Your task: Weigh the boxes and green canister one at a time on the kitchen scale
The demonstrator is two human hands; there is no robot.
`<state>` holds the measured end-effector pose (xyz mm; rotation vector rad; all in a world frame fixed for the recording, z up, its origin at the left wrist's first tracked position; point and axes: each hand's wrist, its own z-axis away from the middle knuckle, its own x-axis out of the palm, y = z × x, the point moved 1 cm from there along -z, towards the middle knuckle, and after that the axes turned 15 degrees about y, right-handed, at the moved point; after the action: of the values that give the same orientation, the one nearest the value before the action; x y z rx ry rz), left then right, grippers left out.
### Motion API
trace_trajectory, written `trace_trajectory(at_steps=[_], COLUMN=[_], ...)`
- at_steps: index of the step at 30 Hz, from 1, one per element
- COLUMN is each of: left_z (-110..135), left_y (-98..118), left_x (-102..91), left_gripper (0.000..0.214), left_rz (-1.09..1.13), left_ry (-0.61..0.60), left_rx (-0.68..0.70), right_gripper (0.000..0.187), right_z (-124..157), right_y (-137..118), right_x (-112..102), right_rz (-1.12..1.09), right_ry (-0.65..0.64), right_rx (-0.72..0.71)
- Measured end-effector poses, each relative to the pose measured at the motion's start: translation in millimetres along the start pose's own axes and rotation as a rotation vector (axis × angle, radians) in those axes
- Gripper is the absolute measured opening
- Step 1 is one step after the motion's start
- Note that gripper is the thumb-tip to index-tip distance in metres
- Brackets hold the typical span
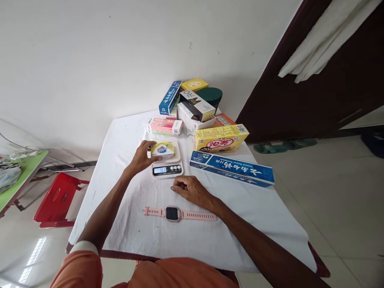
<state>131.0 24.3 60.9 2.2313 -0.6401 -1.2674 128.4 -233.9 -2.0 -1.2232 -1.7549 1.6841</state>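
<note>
My left hand [143, 156] has its thumb and fingers closed on the left end of a small yellow and white soap box [163, 150]. The soap box is on a white kitchen scale [181, 158], whose lit display [160, 170] appears to read 363. Below and right of the scale, my right hand [192, 189] rests on the tablecloth with its fingers curled in and nothing visible in them. Nearer my body lies a pink smartwatch [172, 214], its strap stretched out flat.
White cloth covers the table [120, 224]. Rightward lie a blue toothpaste box [234, 168] and a yellow carton [222, 139]. Behind are a pink box [163, 126], a black-and-white box [198, 106], another blue box [170, 98] and a dark green container [211, 96]. A red chair [58, 200] stands left.
</note>
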Motion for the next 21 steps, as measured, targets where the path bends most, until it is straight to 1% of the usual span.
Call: trace_trajectory(at_steps=[4, 6, 8, 9, 10, 12, 14, 16, 18, 21], left_z=[2, 3, 6, 8, 11, 21, 33, 44, 52, 54], left_y=[-3, -2, -4, -7, -11, -24, -42, -57, -67, -69], left_x=[2.8, -0.3, -6.4, -10.0, -13.5, -18.9, -20.9, -19.8, -17.2, -13.9], left_gripper=[0.056, 0.065, 0.08, 0.085, 0.085, 0.07, 0.054, 0.048, 0.044, 0.038], left_rz=[-0.013, -0.013, 0.017, 0.047, 0.082, 0.152, 0.197, 0.226, 0.252, 0.248], left_ry=[-0.016, -0.032, -0.016, 0.015, 0.061, 0.195, 0.36, 0.49, 0.547, 0.54], left_rx=[-0.012, -0.024, -0.066, -0.109, -0.168, -0.321, -0.46, -0.53, -0.542, -0.547], right_gripper=[0.02, 0.02, 0.021, 0.021, 0.021, 0.022, 0.023, 0.024, 0.023, 0.023], right_z=[0, 0, -1, -1, -1, -1, 0, 0, 1, 2], right_y=[1, 2, 3, 3, 2, 1, 0, -1, -1, -1], right_x=[0, 0, -1, -1, -1, -1, -2, -3, -3, -3], right_rz=[-0.01, -0.009, -0.01, -0.014, -0.018, -0.025, -0.025, -0.019, -0.014, -0.014], right_ry=[0.006, 0.006, 0.005, 0.003, 0.001, -0.004, -0.007, -0.005, -0.001, 0.001], right_rx=[-0.007, -0.009, -0.007, -0.004, -0.001, 0.001, 0.001, 0.002, 0.002, -0.001])
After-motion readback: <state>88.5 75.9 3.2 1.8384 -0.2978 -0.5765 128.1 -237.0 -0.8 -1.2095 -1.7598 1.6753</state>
